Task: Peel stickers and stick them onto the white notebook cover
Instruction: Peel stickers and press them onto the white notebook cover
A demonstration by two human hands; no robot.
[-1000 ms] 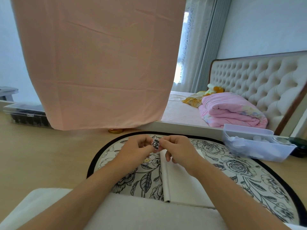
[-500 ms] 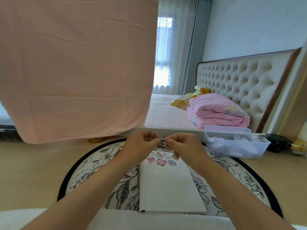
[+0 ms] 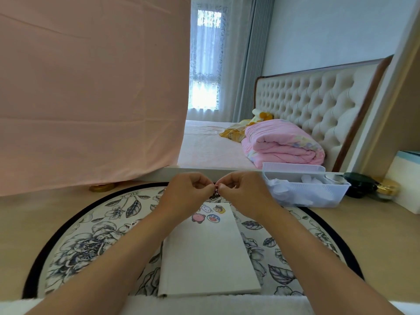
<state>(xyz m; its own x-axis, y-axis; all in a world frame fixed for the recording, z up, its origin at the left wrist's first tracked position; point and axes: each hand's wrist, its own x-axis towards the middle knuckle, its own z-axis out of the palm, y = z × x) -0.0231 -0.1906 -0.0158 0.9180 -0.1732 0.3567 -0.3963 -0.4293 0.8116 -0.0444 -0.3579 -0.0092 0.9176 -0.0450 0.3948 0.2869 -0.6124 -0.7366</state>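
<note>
Grips of left hand and right hand pinch one sticker; notebook bears four.

The notebook lies on the mat by the table's near edge. Above its far end my left hand and right hand pinch a sticker. The bin sits far right.

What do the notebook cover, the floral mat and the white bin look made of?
Notebook cover: likely matte white card or cloth-covered board, flat with no shine. Floral mat: printed fabric or vinyl, black-edged; unclear which. White bin: translucent plastic, contents showing dimly through its wall.
</note>
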